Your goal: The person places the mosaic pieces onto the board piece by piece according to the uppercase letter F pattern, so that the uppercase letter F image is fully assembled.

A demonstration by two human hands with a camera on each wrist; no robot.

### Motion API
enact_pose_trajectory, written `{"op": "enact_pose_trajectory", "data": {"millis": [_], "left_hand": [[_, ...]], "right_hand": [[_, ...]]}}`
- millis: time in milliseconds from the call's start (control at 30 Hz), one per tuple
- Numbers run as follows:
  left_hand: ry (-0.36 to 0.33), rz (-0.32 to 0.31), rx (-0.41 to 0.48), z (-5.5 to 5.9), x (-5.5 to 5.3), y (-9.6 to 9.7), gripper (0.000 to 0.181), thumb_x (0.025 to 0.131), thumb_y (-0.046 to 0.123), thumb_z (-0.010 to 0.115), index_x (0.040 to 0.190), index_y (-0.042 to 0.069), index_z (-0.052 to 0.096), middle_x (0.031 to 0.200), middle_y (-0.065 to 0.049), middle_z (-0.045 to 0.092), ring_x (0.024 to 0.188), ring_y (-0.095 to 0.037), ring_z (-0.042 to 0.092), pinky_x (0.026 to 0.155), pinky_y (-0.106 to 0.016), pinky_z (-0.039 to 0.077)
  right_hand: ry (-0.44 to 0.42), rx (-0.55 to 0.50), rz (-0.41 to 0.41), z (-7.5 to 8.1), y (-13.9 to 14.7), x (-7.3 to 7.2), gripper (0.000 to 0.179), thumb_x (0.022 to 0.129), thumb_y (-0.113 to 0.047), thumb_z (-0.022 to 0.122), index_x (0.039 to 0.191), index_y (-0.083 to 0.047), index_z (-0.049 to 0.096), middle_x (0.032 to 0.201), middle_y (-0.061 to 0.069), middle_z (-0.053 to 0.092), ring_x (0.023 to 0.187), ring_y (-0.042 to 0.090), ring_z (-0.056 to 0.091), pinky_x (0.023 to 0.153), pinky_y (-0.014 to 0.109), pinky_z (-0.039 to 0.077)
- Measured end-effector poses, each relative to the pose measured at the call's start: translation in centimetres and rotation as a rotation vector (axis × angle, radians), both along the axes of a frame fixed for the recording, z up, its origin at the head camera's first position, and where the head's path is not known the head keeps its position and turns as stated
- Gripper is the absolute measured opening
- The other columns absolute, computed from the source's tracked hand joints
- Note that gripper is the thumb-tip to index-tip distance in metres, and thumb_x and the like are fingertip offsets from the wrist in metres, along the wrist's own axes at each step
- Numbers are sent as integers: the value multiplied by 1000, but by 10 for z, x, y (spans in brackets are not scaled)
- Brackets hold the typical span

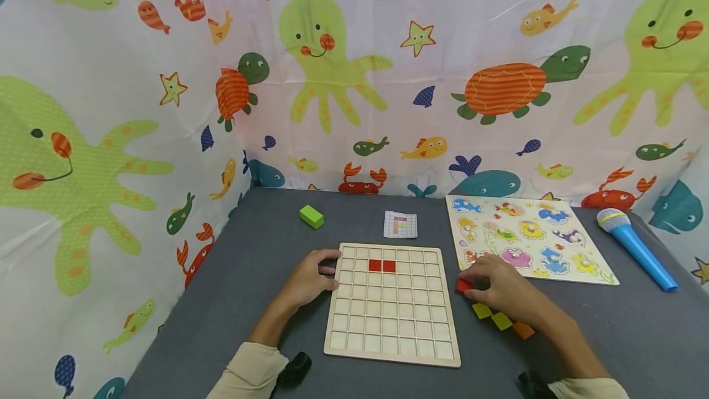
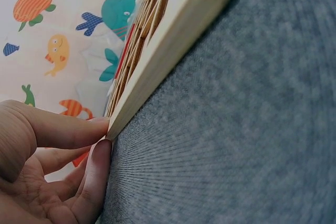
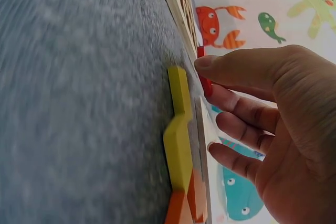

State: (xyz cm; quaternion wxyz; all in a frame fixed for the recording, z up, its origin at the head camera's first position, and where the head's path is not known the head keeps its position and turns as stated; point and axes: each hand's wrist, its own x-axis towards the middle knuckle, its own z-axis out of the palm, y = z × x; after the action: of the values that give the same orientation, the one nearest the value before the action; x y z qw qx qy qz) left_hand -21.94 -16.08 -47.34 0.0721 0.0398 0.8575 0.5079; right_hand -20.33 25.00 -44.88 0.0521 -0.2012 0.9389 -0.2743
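A square wooden grid board (image 1: 391,358) lies on the dark table, with two red square tiles (image 1: 382,266) side by side in its second row. My left hand (image 1: 307,279) holds the board by its left edge; in the left wrist view, thumb and finger meet at the wooden rim (image 2: 157,74). To the right of the board, my right hand (image 1: 501,288) pinches another red tile (image 1: 463,286) between thumb and fingertips, its edge showing in the right wrist view. Just below that hand, two yellow-green tiles (image 1: 501,321) and an orange tile (image 1: 523,330) lie in a slanting line.
A sea-animal puzzle board (image 1: 537,273) lies behind my right hand, with a blue toy microphone (image 1: 642,254) beside it. A small printed grid card (image 1: 400,225) and a green block (image 1: 312,217) sit behind the board. A sea-patterned cloth (image 1: 343,159) hangs along the back and left.
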Motion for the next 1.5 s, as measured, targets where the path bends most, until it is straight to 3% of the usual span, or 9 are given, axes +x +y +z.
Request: {"op": "enact_pose_trajectory", "data": {"millis": [233,433,700,967,1500], "left_hand": [[2,6,-3,-1,0,-1,61,86,-6,78,143,8,65,145,-16,56,123,-33,66,95,-47,58],[0,12,-12,-1,0,-2,61,85,-6,79,143,8,65,145,-17,56,122,-33,67,93,-46,59],[-9,12,-10,0,0,-2,61,85,-5,79,143,9,65,145,-16,56,124,-33,66,94,-47,58],[-12,8,-7,1,-2,-1,61,86,-5,79,144,9,65,144,-16,56,124,-34,66,95,-47,58],[-11,8,-4,2,-1,-1,62,85,-6,79,143,9,65,143,-15,57,123,-33,67,95,-46,58]], "right_hand": [[12,2,10,0,-17,-7,25,93,-27,81,116,-16,81,115,0,70,124,38,57,103,62,47],[33,-22,43,-1,-29,-13,27,93,-27,82,116,-15,81,110,-4,68,105,20,55,90,46,50],[13,-21,54,-1,-46,-21,32,92,-30,81,119,-13,81,104,-5,67,97,17,54,83,37,49],[8,-53,73,4,-60,-23,31,92,-29,82,119,-12,80,105,-3,67,98,20,54,80,39,45],[-1,-92,96,1,-80,-35,28,93,-25,79,117,-11,81,110,-1,71,107,22,54,89,44,48]]}}
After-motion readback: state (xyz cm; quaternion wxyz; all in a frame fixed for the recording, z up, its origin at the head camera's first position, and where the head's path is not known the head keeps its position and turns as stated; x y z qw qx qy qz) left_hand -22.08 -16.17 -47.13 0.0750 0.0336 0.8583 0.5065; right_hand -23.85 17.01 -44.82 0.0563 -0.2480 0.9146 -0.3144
